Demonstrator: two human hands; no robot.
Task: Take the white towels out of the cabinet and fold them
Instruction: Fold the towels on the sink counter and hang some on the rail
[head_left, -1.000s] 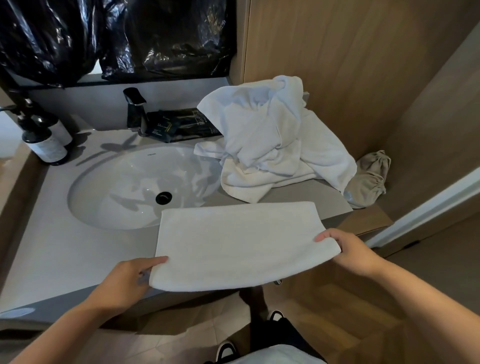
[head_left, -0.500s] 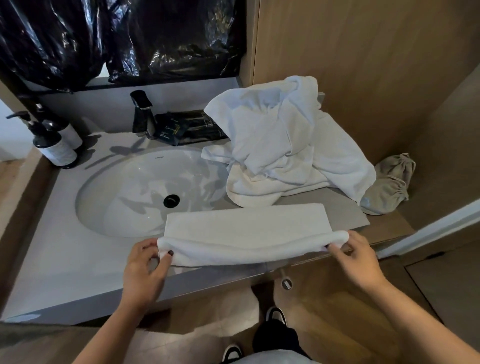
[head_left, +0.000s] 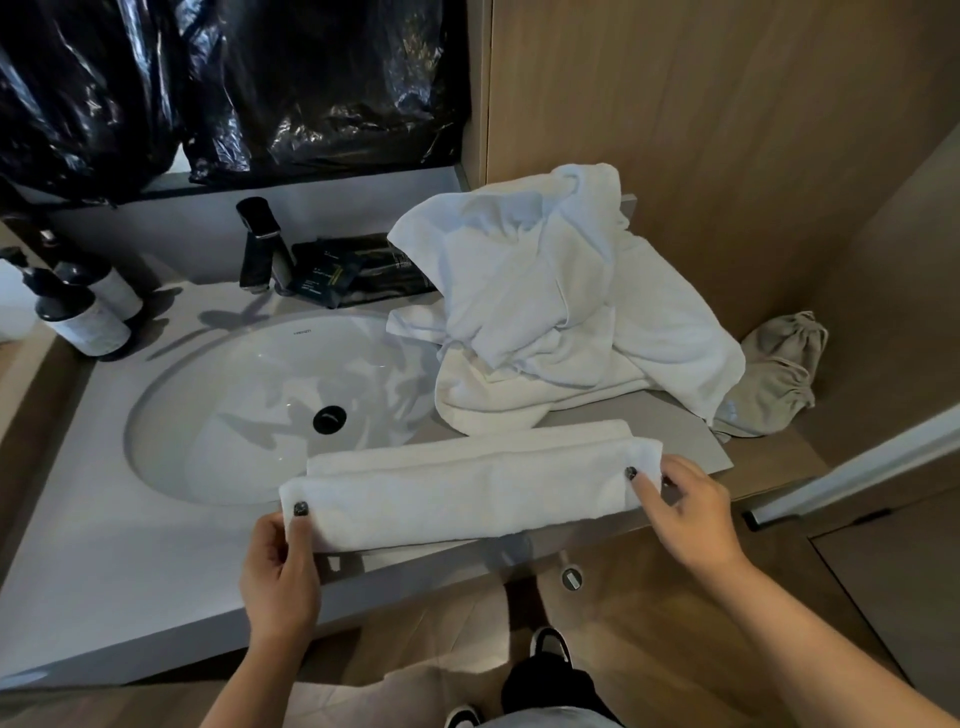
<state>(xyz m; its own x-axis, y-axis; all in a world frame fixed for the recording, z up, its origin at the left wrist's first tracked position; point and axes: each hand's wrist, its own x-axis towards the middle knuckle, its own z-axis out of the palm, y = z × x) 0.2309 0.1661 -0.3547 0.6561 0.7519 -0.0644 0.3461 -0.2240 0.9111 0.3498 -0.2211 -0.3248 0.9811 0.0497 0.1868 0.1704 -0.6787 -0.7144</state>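
Folded towel (head_left: 467, 493) sits along the front edge of the countertop (head_left: 104, 561), just in front of the sink basin (head_left: 249, 395), and its near long side overhangs the edge slightly. It's a long narrow strip, with the top layer doubled over a lower layer that peeks out at the back.

Your left hand (head_left: 278, 577) pinches the strip's left end — thumb on top, fingers underneath. Your right hand (head_left: 685, 512) pinches the right end the same way, one finger laid on top of the fold.

Pile of unfolded white towels (head_left: 550, 312) is heaped at the back right of the countertop against the wooden wall panel (head_left: 701, 104), and its left edge reaches the basin rim. A beige drawstring bag (head_left: 774, 374) lies beside the pile at the right edge.

Back edge: black faucet (head_left: 260, 244), dark packets (head_left: 353, 270) next to it. Two pump bottles (head_left: 83, 306) stand at the back left corner — black plastic sheeting (head_left: 208, 78) hangs above.
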